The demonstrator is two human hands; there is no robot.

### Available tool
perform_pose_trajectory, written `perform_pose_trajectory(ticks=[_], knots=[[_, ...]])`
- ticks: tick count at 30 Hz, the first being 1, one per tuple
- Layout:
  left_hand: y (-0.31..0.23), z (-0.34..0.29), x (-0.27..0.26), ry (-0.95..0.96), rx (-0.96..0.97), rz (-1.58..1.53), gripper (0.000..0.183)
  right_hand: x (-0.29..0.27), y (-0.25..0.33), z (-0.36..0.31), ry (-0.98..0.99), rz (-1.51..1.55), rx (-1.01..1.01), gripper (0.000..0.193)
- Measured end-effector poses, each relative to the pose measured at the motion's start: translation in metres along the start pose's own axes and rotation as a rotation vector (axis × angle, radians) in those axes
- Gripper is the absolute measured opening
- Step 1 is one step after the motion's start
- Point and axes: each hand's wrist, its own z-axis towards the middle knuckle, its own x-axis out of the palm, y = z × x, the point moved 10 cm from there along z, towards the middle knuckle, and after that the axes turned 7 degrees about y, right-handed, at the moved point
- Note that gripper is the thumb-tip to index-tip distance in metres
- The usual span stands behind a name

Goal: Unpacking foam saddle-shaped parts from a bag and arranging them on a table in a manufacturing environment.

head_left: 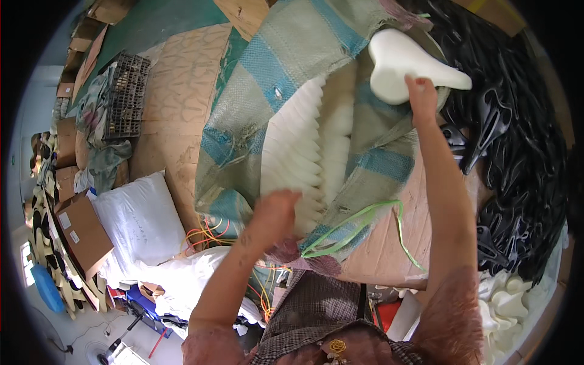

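A white foam bicycle saddle pad, broad at one end and narrow at the other, is pinched at its near edge by my right hand. It is raised over the far right side of an open woven sack with grey-green and blue stripes. Inside the sack, more white saddle pads stand packed in nested rows. My left hand is at the near left end of the rows, fingers curled together and a little blurred. Whether anything is in them is hidden.
Black saddle shells are heaped along the right, with loose white pads below them. A green plastic strip trails from the sack's near edge. On the left are a white stuffed bag, a brown carton and a black crate.
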Motion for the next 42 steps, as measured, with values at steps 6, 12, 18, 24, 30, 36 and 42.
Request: perform_pose_trajectory(ticks=[6,12,18,24,30,36,42], knots=[[-0.002,0.086,-0.024,-0.206,0.299,0.222,0.026,-0.042,0.015,-0.202,0.319,-0.208,-0.222,0.022],[-0.016,0.175,0.001,-0.126,0.301,0.619,0.03,-0.091,0.016,-0.271,0.328,-0.156,-0.159,0.022],[0.026,0.227,0.04,0.588,-0.029,1.127,0.038,-0.091,-0.008,-0.266,0.273,-0.139,-0.097,0.023],[0.025,0.21,0.036,0.709,-0.029,1.386,0.026,-0.099,-0.03,-0.265,0.252,0.058,-0.052,0.023],[-0.078,0.18,-0.061,0.486,0.215,0.967,0.025,-0.146,-0.018,-0.273,0.042,0.228,-0.08,0.022],[-0.186,0.094,-0.191,-0.201,0.633,0.543,0.034,-0.22,0.008,-0.281,-0.34,0.384,0.005,0.024],[-0.234,0.043,-0.213,-0.346,0.575,0.021,0.042,-0.324,0.023,-0.311,-0.548,0.035,-0.008,0.024]])
